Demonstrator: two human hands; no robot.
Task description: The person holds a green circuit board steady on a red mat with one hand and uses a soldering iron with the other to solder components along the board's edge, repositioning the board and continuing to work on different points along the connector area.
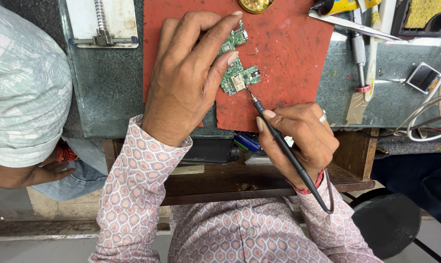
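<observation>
Looking down from the head camera, I take the red work mat [288,48] as my landmark for every place. On the middle of this mat lies a small green circuit board [237,73], irregular in shape. My left hand [186,80] rests on the left part of the mat, and its fingers are pressed down on the board from the left and from above, so it is pinned flat, not lifted. My right hand [298,139] is just below the lower edge of the mat, closed around a thin black soldering iron [284,146] in a pen grip; the metal tip touches the lower part of the board, near a square metal part.

About progress, I can only judge: the iron is already on the board, so the work at this one point seems to be going on, not finished (I see no smoke and cannot tell if solder has melted). What is left on the board I cannot tell.

To the right of the mat lie tweezers [354,25], a screwdriver-like tool [359,58] and a small display module [423,77]. At the mat's top edge sits a round brass tip cleaner [254,5]. Left of the mat a metal clamp plate [102,22] lies, and another person's sleeve [23,83] is at the far left.
</observation>
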